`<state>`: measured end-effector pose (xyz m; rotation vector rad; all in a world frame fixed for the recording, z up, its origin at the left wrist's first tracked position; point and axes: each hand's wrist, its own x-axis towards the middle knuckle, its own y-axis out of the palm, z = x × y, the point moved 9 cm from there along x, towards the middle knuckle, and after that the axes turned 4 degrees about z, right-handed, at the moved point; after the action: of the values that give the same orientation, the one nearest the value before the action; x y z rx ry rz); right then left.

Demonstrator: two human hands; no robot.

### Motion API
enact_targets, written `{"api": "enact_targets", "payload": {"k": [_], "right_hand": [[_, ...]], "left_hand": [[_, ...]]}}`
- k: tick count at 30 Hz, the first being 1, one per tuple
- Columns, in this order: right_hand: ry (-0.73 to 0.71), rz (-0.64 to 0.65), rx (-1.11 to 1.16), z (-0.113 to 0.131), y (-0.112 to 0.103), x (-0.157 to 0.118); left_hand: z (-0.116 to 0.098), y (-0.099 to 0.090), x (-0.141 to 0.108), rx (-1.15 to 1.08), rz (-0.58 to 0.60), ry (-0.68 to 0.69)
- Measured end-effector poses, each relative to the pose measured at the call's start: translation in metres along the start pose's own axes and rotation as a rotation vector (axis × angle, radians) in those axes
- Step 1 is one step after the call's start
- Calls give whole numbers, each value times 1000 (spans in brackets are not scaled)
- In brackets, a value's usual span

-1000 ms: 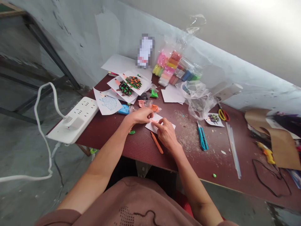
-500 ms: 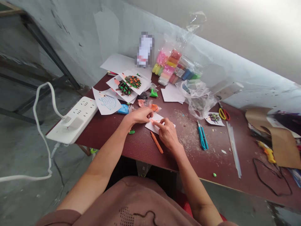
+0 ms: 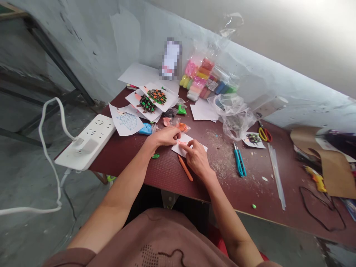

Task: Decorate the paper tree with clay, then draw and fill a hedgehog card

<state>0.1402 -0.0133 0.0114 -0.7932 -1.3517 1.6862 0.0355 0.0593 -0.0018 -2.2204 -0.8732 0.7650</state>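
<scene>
A small white paper card [image 3: 200,145] lies on the dark red table beneath my hands, with a patch of peach clay [image 3: 183,142] on it. My left hand [image 3: 167,136] rests at the card's upper left edge, its fingers curled; whatever they may hold is hidden. From the right, my right hand [image 3: 197,155] leans over the card, index finger stretched onto the clay and the other fingers loosely bent. An orange marker [image 3: 185,168] lies just below the card. Packs of peach clay [image 3: 167,122] and orange clay [image 3: 183,127] sit beyond my left hand.
Hedgehog pictures [image 3: 147,102] and a blue hedgehog drawing [image 3: 128,121] lie at the left, near a white power strip [image 3: 94,135]. Bagged coloured clay [image 3: 203,79] stands by the wall. Rightward are a teal cutter [image 3: 239,162], scissors [image 3: 264,134], glue sticks [image 3: 276,178] and a yellow glue gun [image 3: 317,180].
My right hand has shifted very slightly left, its index finger still over the clay. My left hand and the card stay in place.
</scene>
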Motion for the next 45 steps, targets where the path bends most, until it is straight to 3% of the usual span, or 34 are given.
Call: {"api": "enact_targets", "payload": {"k": [17,24,34,45], "right_hand": [[-39,-10,7,0,0,-5],[34,-98,50,-18,-15,-10],[-18,-39,21,-5,-3,-7],[-3,-31,-30,-7,-3,-12]], "left_hand": [[2,0,1,5,-5,0],[2,1,1,9,-17,5],[1,0,1,13,-9,0],[1,1,0,8,-4,-8]]}}
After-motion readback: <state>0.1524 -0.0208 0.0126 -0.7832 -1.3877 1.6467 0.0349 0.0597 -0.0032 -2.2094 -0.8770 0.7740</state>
